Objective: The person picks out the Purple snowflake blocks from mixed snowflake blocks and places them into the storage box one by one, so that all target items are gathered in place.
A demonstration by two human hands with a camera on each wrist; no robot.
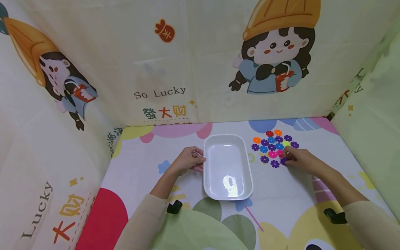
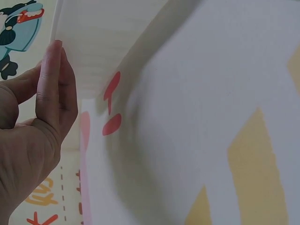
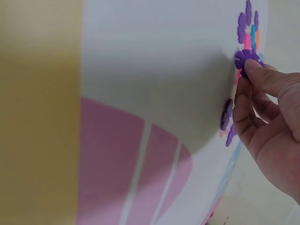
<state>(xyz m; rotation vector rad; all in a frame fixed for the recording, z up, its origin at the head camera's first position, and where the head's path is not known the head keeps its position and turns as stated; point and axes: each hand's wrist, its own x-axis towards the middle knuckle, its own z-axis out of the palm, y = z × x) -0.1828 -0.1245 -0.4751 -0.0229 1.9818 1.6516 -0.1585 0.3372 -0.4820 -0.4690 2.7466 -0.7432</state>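
Note:
A white rectangular tray (image 1: 227, 166) with rounded corners sits on the table with nothing inside. At its left side, my left hand (image 1: 189, 159) holds the rim; in the left wrist view the fingers (image 2: 49, 89) lie against the tray's outer wall (image 2: 108, 37). To the right of the tray lies a loose group of snowflake discs (image 1: 271, 147) in purple, blue, pink, orange, red and yellow. My right hand (image 1: 300, 160) is at the near right edge of this group. Between thumb and fingers it pinches a purple snowflake disc (image 3: 247, 61), clear in the right wrist view.
A cartoon-print cloth (image 1: 175, 139) covers the table. Printed cloth walls (image 1: 200, 69) stand at the back and on both sides. The discs lie close to the tray's right side, with several purple ones along the near edge.

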